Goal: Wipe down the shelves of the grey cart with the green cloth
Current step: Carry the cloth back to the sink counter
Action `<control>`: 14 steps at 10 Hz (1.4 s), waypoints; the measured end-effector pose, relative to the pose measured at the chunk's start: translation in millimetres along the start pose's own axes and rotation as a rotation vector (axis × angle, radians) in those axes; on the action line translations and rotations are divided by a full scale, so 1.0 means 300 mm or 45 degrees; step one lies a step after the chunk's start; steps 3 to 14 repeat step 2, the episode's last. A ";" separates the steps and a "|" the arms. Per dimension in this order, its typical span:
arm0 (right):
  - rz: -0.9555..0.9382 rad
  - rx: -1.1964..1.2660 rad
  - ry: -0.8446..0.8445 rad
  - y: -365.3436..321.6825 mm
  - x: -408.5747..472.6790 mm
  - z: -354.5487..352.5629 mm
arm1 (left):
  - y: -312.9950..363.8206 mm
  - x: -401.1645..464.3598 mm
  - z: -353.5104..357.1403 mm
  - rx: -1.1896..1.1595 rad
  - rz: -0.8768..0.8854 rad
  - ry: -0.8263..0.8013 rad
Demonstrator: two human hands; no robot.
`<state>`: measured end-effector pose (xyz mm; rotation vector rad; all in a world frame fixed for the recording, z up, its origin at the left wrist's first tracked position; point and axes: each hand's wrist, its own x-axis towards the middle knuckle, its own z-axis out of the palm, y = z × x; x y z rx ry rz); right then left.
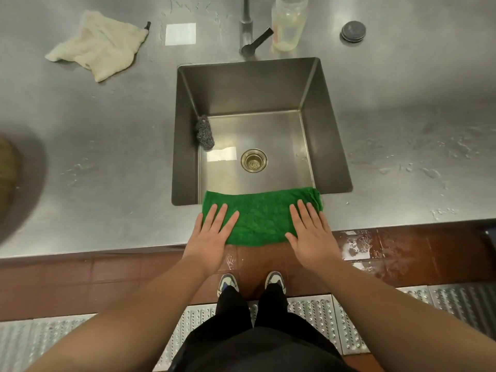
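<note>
The green cloth (pixel 261 216) lies spread flat on the steel counter's front strip, between the sink (pixel 188 103) and the counter edge, its far edge hanging slightly over the sink rim. My left hand (pixel 212 234) rests flat on the cloth's left end with straight fingers. My right hand (pixel 311 232) presses flat on its right end, fingers also straight. The grey cart is not in view.
A steel scourer (pixel 204 133) leans in the sink's left corner beside the drain (pixel 254 160). On the counter behind stand a tap (pixel 249 33), a clear plastic bottle (pixel 288 21), a dark round plug (pixel 353 30) and a crumpled white rag (pixel 99 47). The floor below is wet.
</note>
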<state>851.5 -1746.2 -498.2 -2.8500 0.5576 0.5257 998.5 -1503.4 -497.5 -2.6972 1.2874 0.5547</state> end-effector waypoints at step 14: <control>0.078 0.380 -0.013 -0.020 -0.013 -0.141 | 0.032 0.014 -0.192 -0.554 -0.056 -0.124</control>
